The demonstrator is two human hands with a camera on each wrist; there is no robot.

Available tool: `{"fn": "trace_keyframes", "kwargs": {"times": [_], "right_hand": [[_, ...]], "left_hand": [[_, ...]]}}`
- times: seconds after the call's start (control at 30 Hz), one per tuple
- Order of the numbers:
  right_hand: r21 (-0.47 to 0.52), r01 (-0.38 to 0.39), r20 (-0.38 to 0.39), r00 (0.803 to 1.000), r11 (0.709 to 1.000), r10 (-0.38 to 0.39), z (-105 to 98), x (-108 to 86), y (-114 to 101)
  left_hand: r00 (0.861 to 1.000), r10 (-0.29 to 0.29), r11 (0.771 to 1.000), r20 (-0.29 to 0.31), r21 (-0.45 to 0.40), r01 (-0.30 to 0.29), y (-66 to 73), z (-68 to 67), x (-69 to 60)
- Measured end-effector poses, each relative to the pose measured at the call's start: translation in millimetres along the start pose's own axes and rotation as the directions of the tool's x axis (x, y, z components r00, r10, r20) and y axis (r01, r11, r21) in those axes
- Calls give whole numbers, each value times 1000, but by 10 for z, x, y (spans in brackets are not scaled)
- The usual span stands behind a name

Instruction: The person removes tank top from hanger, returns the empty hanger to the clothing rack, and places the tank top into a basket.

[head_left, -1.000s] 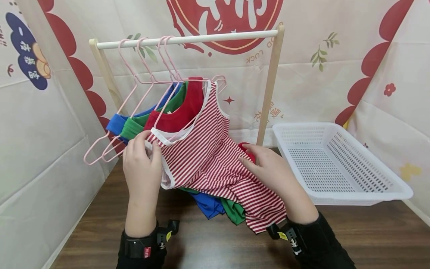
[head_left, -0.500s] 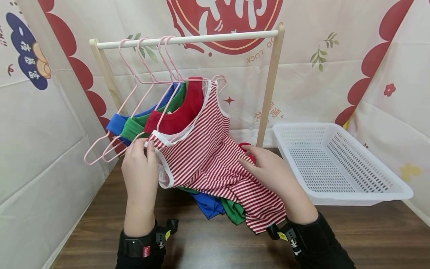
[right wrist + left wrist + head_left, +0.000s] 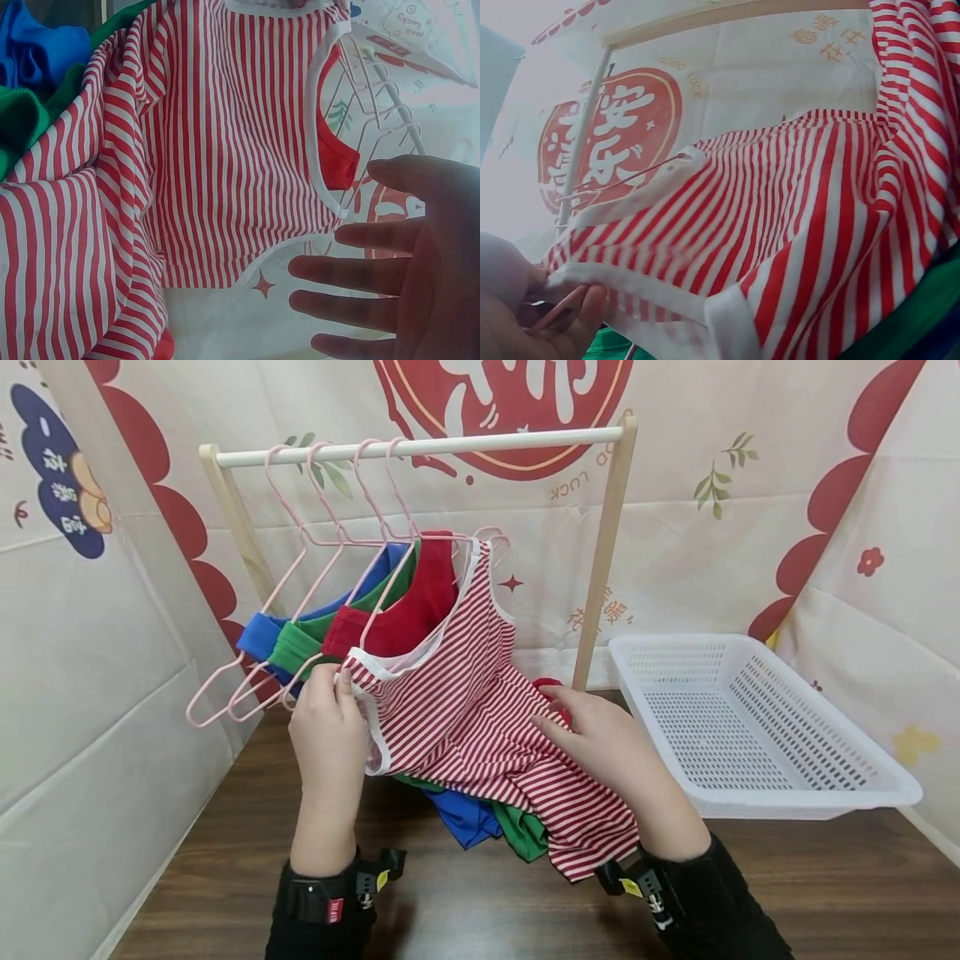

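A red-and-white striped tank top (image 3: 465,685) with white trim hangs frontmost on a pink hanger (image 3: 405,497). My left hand (image 3: 328,727) pinches its left shoulder strap; in the left wrist view, a pink hanger end (image 3: 559,309) shows between the fingers. The right hand (image 3: 596,735) is beside the top's right side, and in the right wrist view its fingers (image 3: 345,274) are straight and spread. Behind the striped top hang a red top (image 3: 397,631), a green top (image 3: 296,645) and a blue top (image 3: 258,637), their lower parts mostly hidden.
The hangers hook over the white rod (image 3: 525,442) of a small wooden rack (image 3: 603,552). On the right stands a white perforated basket (image 3: 806,799) on the brown wooden table (image 3: 480,902). Printed cloth walls (image 3: 750,552) enclose the back and sides.
My left hand dips slightly left, then moves right with the strap. The front hanger's hook has slid right along the rod, apart from the one behind it. The right hand stays put.
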State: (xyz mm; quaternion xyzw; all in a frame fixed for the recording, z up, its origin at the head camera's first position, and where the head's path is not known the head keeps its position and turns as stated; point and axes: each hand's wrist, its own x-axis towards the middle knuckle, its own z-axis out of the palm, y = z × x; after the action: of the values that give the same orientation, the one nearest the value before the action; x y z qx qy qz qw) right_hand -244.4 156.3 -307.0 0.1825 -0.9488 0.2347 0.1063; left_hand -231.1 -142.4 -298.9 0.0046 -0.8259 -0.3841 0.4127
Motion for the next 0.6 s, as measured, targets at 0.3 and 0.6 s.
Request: {"fn": "trace_keyframes", "kwargs": {"times": [0.3,0.6], "right_hand": [[-4,3,10,1000,1000,-3,12,-7,16],[-19,4,30,1000,1000,-4,9,4,32]], "left_hand": [[997,42,998,-71,-53,-45,-12,98,-5],[991,61,991,-116,-109,-74,-41,131,26]]}}
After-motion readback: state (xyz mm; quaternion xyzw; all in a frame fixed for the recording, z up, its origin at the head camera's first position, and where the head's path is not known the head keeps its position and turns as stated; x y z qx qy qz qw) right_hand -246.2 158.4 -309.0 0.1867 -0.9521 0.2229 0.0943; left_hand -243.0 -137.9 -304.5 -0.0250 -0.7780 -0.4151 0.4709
